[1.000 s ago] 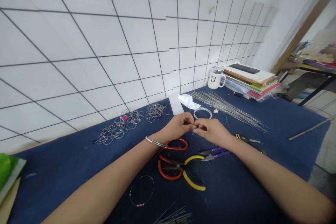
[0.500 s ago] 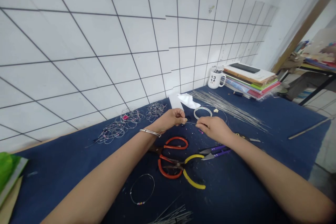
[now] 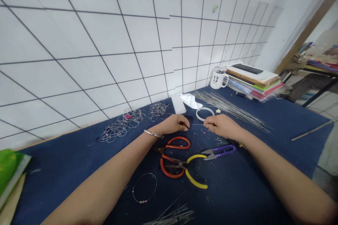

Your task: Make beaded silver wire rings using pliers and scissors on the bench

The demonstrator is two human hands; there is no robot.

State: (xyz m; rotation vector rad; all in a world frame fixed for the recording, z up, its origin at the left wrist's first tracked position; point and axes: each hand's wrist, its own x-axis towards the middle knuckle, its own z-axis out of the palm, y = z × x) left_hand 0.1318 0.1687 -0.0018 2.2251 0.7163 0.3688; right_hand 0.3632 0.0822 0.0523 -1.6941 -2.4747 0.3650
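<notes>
A thin wire (image 3: 197,124) runs between my two hands above the dark blue cloth. My left hand (image 3: 173,124), with a silver bangle (image 3: 153,134) at its wrist, is closed at the wire's left end; its fingertips partly hide what they pinch. On the other side, my right hand (image 3: 223,126) pinches the wire between thumb and fingers. Below the hands lie red-handled scissors (image 3: 173,175), yellow-handled pliers (image 3: 195,179) and purple thread snips (image 3: 224,150). A beaded wire bracelet (image 3: 144,188) rests nearer to me. The white ring-shaped coil (image 3: 205,108) sits just behind my right hand.
Tangled beaded wire loops (image 3: 116,130) lie left, by the tiled wall (image 3: 87,35). Long straight wires (image 3: 229,107) spread behind my right hand; another wire bundle (image 3: 174,216) is at the front. A white mug (image 3: 217,79) and stacked papers (image 3: 253,77) stand at the back right.
My right hand has shifted slightly right and now sits farther from my left hand, with a longer stretch of wire showing. The snips are more fully visible. The view has shifted slightly.
</notes>
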